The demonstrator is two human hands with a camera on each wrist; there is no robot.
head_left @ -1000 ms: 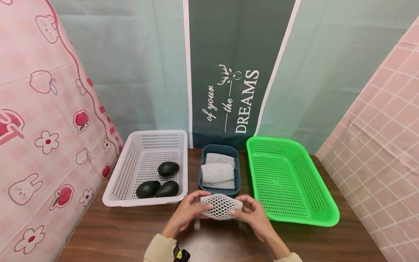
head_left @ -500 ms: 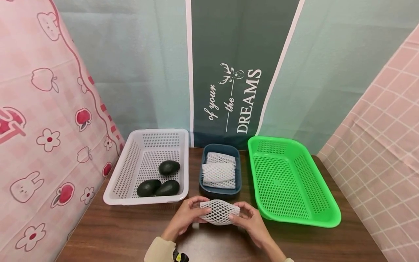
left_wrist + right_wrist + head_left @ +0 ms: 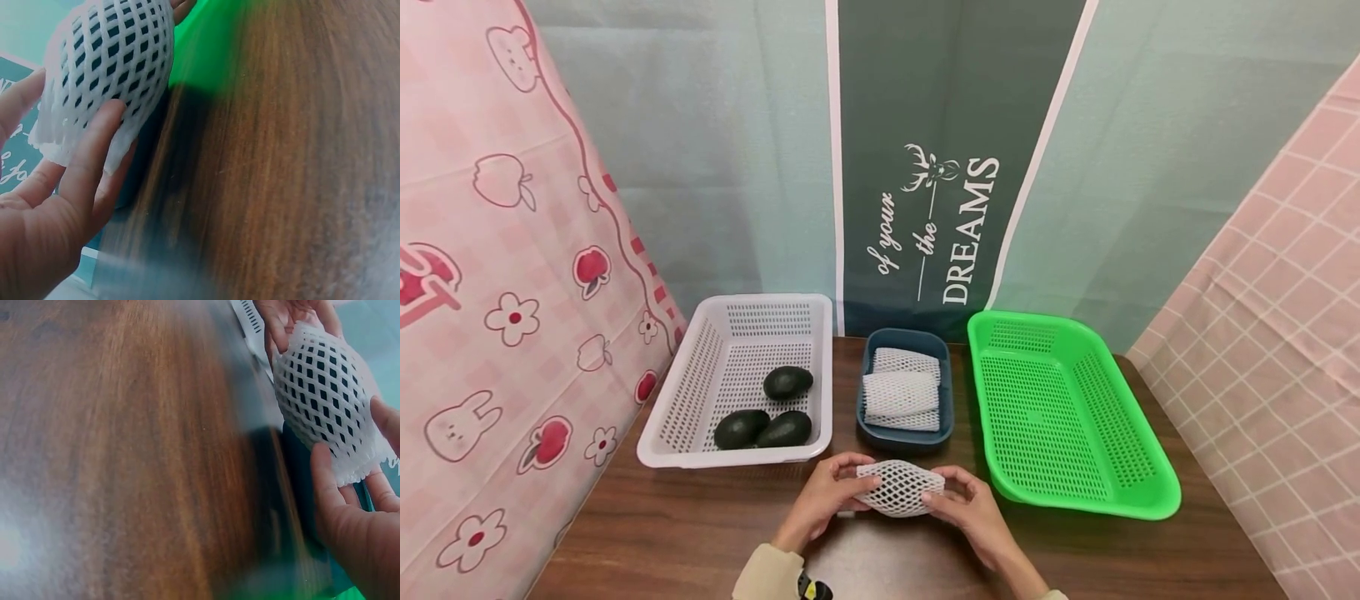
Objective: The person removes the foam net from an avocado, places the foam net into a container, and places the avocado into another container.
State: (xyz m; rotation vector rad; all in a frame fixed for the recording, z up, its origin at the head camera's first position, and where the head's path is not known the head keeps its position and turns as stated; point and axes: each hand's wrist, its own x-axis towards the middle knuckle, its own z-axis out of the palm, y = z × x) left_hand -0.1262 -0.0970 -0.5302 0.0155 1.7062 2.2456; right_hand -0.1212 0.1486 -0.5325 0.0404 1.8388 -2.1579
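Note:
A white foam net sleeve (image 3: 901, 489) with a dark avocado inside it is held above the near part of the table. Dark skin of the avocado (image 3: 114, 49) shows through the diamond holes in the left wrist view. My left hand (image 3: 829, 495) grips the sleeve's left end between thumb and fingers. At the right end, my right hand (image 3: 972, 510) pinches the sleeve the same way; the right wrist view shows its fingers on the frayed net edge. Three bare avocados (image 3: 787, 382) lie in the white basket (image 3: 658, 454) on the left.
A dark blue bin (image 3: 944, 408) behind the hands holds several flat foam net sleeves (image 3: 901, 393). On the right stands a green basket (image 3: 1165, 492) with nothing visible in it. The brown table (image 3: 647, 533) meets fabric screens on three sides.
Both hands, holding the avocado in its sleeve, have come slightly nearer the body and down, away from the blue bin. The baskets and loose avocados stay where they were.

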